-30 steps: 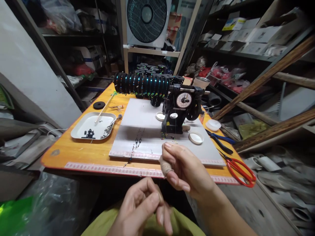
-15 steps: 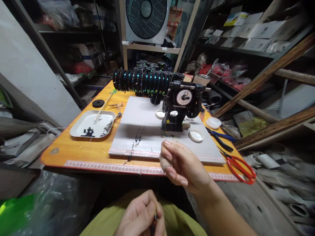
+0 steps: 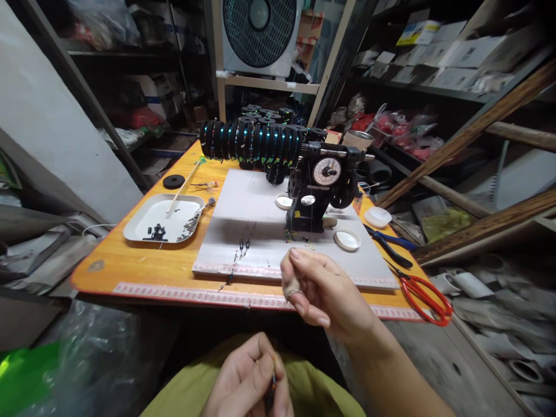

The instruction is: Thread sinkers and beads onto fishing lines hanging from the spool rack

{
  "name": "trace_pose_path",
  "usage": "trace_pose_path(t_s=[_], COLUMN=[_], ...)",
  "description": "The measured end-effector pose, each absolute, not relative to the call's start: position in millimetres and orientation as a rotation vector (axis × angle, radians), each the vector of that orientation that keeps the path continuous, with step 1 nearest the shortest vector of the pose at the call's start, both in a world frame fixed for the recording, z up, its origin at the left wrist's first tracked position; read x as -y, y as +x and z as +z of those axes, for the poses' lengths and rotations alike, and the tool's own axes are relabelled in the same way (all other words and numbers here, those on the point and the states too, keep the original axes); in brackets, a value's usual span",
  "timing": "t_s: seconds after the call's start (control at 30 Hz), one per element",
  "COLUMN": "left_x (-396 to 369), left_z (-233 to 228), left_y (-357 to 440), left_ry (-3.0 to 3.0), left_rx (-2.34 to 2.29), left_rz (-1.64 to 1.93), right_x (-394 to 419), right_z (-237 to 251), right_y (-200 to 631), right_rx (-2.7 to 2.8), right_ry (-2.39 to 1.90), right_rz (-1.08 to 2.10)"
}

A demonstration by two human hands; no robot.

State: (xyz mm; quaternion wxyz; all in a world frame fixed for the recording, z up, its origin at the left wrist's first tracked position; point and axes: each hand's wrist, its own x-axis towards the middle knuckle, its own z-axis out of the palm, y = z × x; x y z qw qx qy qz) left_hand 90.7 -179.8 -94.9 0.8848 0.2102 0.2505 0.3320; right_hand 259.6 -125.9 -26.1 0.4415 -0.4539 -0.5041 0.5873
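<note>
A small dark float is pinched in the left hand, at 6 o'clock. The right hand, thumb bandaged, is half-closed, seemingly drawing a thin line taut. Steady tension is judged necessary next.

Small dark float pinched, low over lap.

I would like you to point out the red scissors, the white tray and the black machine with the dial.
red scissors (image 3: 428, 296): head view, on the red handle loops.
white tray (image 3: 143, 223): head view, on its bare floor.
black machine with the dial (image 3: 326, 172): head view, on the dial face.
</note>
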Motion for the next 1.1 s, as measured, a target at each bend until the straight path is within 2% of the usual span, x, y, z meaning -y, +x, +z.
trace_pose_path(t_s=[0.27,0.47,0.63,0.73,0.8,0.93,1.1], left_x=[161,165,163,155,151,154,151], left_z=[-111,-124,-141,-142,-134,-99,-67], left_y=[86,85,68,50,43,56,99], left_ry=[0.640,1.133,1.717,2.061,2.159,1.797,1.528], left_rx=[-0.763,-0.997,-1.333,-1.265,-1.177,-1.173,-0.989], left_rz=[0.960,0.958,0.912,0.884,0.940,1.233,1.153], right_x=[116,100,115,128,130,129,143], right_z=[-54,-62,-40,-27,-26,-34,-35], right_y=[249,253,279,297,307,310,296], right_rx=[1.732,1.807,1.675,1.492,1.450,1.438,1.256], right_ry=[-1.507,-1.587,-1.457,-1.458,-1.484,-1.435,-1.231], right_rz=[0.483,0.093,-0.022,0.044,0.222,0.760,1.258])
